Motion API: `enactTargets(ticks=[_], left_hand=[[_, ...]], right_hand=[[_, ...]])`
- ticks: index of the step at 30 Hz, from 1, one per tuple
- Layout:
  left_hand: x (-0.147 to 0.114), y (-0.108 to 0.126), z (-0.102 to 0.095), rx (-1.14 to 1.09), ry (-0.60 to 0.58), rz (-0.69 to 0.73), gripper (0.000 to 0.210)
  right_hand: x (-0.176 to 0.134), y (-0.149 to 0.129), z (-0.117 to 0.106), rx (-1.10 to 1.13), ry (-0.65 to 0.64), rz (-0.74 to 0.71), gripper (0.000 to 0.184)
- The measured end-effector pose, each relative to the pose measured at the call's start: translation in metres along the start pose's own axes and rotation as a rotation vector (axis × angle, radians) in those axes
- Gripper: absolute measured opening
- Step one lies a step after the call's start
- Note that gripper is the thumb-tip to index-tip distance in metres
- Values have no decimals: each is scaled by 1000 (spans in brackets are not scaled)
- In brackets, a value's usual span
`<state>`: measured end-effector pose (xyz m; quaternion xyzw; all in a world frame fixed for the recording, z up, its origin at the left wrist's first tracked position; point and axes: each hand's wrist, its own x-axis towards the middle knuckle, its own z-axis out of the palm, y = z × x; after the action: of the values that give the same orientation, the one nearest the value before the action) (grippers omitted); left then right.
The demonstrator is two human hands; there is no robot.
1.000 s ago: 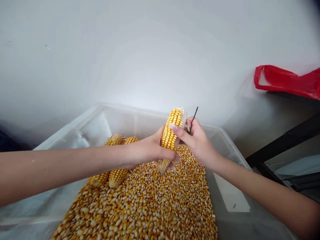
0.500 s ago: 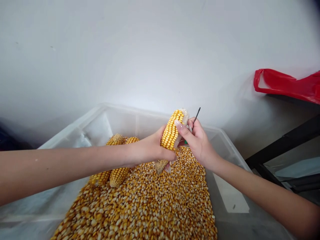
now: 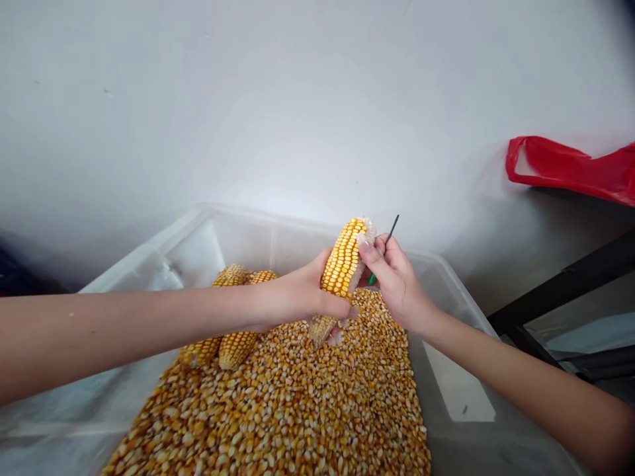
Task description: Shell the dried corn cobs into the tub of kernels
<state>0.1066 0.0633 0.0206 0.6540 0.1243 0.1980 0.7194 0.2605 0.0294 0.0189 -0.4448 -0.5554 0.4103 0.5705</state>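
Observation:
My left hand (image 3: 322, 291) is wrapped round a corn cob (image 3: 343, 261), held tilted above the bin. Yellow kernels cover the side facing me, while its right edge is bare and pale. Against that edge, the thumb of my right hand (image 3: 394, 277) presses on the kernels. A small screwdriver (image 3: 392, 228) is tucked in my right hand, its dark shaft pointing up and a bit of green handle showing below. Some right fingers are hidden behind the cob. Below lie loose corn kernels (image 3: 297, 403), and several other cobs (image 3: 237, 349) rest on them, partly behind my left forearm.
The translucent plastic bin (image 3: 446, 271) holding the kernels stands against a pale wall (image 3: 297, 99). To the right are a black frame (image 3: 560, 284) and a red plastic bag (image 3: 570, 165) above it.
My right thumb has slid slightly right, toward the bare edge of the cob. More of the green handle shows now. The left hand keeps its hold on the cob.

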Motion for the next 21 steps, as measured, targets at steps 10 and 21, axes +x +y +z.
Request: enactTargets(ticks=[10, 21], left_hand=[[-1, 4, -3, 1, -29, 21, 87], [-4, 16, -22, 172, 6, -5, 72]], right_hand=[[-1, -6, -4, -77, -17, 47, 35], [6, -11, -15, -147, 55, -42, 44]])
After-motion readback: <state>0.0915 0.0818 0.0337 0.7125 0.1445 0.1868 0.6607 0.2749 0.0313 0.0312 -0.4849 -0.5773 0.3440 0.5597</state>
